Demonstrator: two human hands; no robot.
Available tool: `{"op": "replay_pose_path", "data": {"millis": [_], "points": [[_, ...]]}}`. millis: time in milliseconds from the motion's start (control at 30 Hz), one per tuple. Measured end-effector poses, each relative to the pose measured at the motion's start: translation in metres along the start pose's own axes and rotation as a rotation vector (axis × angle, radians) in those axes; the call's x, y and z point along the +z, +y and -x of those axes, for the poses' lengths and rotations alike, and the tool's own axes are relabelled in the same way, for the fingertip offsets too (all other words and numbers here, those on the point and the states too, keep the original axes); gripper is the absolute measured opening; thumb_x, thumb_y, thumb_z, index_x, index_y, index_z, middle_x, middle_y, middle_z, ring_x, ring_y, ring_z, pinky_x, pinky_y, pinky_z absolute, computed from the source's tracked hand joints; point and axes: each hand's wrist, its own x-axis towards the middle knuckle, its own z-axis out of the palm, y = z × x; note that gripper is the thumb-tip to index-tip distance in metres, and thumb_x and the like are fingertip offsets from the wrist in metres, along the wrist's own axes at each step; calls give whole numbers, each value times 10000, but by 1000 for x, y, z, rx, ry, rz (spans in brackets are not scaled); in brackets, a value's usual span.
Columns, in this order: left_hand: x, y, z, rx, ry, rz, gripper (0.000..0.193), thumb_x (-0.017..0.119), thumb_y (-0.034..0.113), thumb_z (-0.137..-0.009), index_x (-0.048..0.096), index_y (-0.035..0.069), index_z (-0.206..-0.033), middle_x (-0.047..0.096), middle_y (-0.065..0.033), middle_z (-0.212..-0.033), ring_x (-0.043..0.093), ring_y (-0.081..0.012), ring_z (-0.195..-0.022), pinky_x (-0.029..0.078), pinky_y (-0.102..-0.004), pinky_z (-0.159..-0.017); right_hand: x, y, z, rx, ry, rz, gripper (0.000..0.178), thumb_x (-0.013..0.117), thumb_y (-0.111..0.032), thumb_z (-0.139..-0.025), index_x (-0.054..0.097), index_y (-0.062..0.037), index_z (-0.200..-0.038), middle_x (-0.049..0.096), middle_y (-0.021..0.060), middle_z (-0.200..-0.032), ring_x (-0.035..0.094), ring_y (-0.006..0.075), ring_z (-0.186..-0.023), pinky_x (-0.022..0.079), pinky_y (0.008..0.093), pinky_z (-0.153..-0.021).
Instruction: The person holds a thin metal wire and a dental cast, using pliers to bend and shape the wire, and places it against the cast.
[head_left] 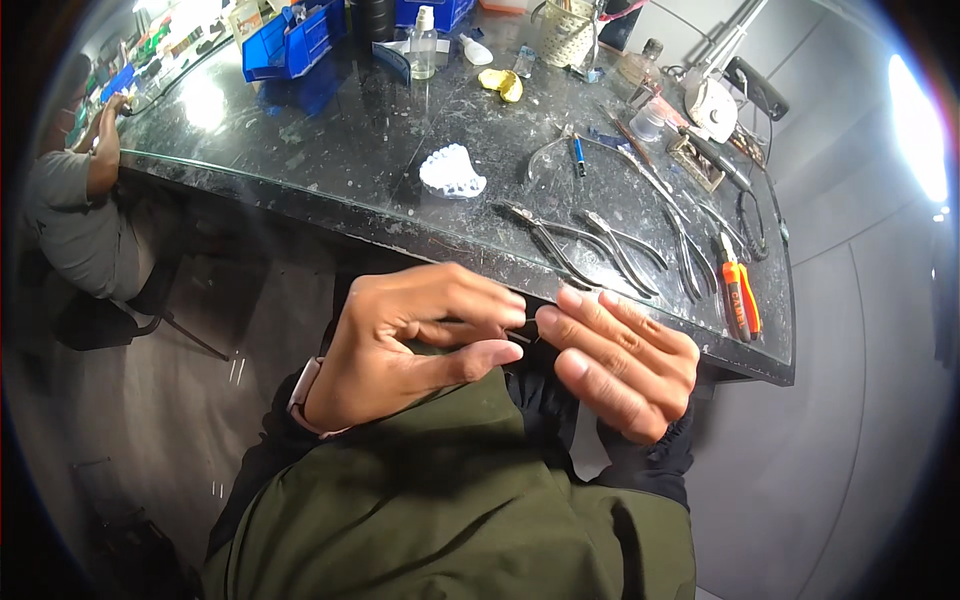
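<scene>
Head view: a thin wire spans the gap between the left hand, curved with the thumb apart, and the right hand, fingers extended together; grip on the wire cannot be determined. The counter carries a white dental model and orange-handled pliers

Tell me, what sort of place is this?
Probably a dental workshop or lab, though I can't be certain. A white model shaped like a row of teeth stands on a dark, smudged workbench, and several metal pliers lie near the bench's front edge.
</scene>
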Motion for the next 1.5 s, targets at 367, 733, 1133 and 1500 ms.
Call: {"op": "replay_pose_path", "data": {"millis": [367,733,1133,1500], "points": [[11,-6,9,108,256,-92,98,700,-10,-728,642,-46,-797,640,-215,-884,667,-210,-729,567,-262,-643,0,25,27,630,1,258,288,761,-269,-669,582,-60,-757,649,69,-914,570,163,-536,421,265,-425],[13,-3,7,415,208,-241,126,712,-47,-692,644,-40,-798,611,-182,-826,665,-226,-688,584,-266,-621,48,50,29,452,-374,148,203,617,-148,-784,482,-20,-863,498,103,-916,487,265,-861,380,366,-789],[2,1,11,430,176,-190,188,741,-82,-627,642,-32,-779,615,-168,-790,664,-230,-697,584,-286,-642,19,17,26,379,-286,-842,241,627,-207,-829,542,11,-770,533,143,-824,548,258,-741,454,328,-649],[6,1,6,471,82,-49,249,773,-83,-569,650,-14,-774,619,-164,-799,666,-238,-691,580,-294,-655,32,1,26,364,-74,-905,213,617,-123,-820,517,34,-717,576,175,-855,584,223,-675,485,297,-597]]}}
